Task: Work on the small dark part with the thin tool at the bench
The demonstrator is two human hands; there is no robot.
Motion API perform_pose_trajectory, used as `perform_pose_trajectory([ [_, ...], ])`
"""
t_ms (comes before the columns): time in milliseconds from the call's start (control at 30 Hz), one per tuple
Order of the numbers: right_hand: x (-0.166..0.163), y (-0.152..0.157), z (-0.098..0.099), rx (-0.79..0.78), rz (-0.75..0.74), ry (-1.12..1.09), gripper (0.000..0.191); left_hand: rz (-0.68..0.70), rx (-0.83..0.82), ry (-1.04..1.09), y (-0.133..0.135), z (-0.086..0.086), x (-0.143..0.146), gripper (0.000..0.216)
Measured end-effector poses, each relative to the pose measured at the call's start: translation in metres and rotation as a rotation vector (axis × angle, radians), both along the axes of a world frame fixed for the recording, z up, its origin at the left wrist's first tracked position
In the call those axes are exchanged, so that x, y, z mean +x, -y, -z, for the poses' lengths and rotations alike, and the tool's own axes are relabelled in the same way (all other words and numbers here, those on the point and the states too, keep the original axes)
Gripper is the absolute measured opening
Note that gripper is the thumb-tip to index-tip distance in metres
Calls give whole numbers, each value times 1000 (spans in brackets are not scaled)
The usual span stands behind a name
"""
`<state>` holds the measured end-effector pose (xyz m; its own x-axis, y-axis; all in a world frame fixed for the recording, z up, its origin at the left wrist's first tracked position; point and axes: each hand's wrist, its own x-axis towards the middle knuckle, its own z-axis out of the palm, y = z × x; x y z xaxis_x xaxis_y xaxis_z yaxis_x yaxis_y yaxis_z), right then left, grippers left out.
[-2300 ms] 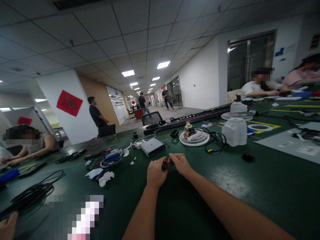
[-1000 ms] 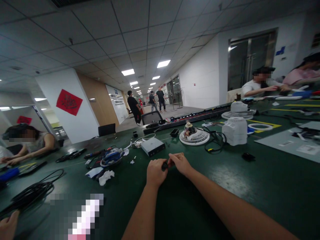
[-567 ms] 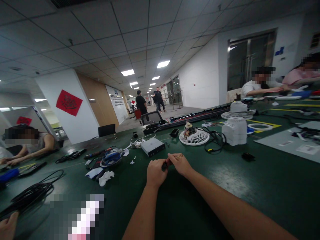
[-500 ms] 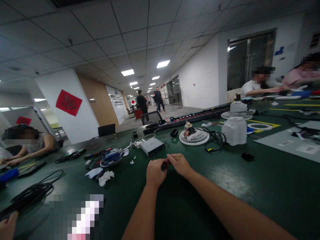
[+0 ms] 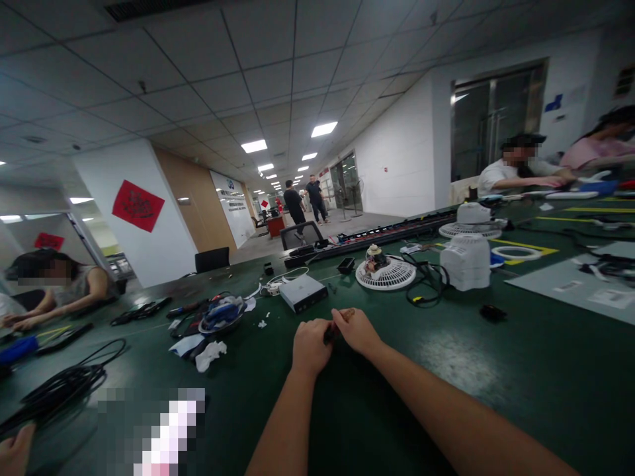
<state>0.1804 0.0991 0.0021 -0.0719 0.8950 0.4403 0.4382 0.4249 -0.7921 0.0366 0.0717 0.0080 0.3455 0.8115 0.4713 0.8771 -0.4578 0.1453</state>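
My left hand (image 5: 311,349) is closed, its fingers wrapped round a small dark piece (image 5: 328,336) that shows only as a sliver between the hands. Touching it from the right, my right hand (image 5: 358,330) is curled shut with its fingertips against the left fingers. Whatever lies inside its grip is hidden. Both hands are held over the green table (image 5: 342,423). Just beyond them rests a grey box-shaped drive (image 5: 303,292) with a dark front. Farther back to the right lies a round white fan grille (image 5: 387,274) with a motor on it.
A white plastic housing (image 5: 465,263) and a black cable (image 5: 427,281) lie to the right. On the left are a bowl with blue stuff (image 5: 223,314), crumpled white tissue (image 5: 210,356) and coiled black cable (image 5: 67,383). Another person's hand (image 5: 17,449) shows at lower left.
My hands have closed in on each other, with the right turned slightly, so less of the dark piece shows. The things on the table have not moved.
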Motion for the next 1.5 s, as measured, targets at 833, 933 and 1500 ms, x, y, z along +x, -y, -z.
perform_pose_trajectory([
  [833, 14, -7, 18, 32, -63, 292, 9, -75, 39, 35, -3, 5, -3, 44],
  [933, 13, -5, 17, 20, -108, 295, 13, -78, 34, 43, -3, 4, -3, 43],
  [1500, 13, -3, 9, 109, -14, 166, 10, -40, 30, 132, -9, 13, -3, 42],
])
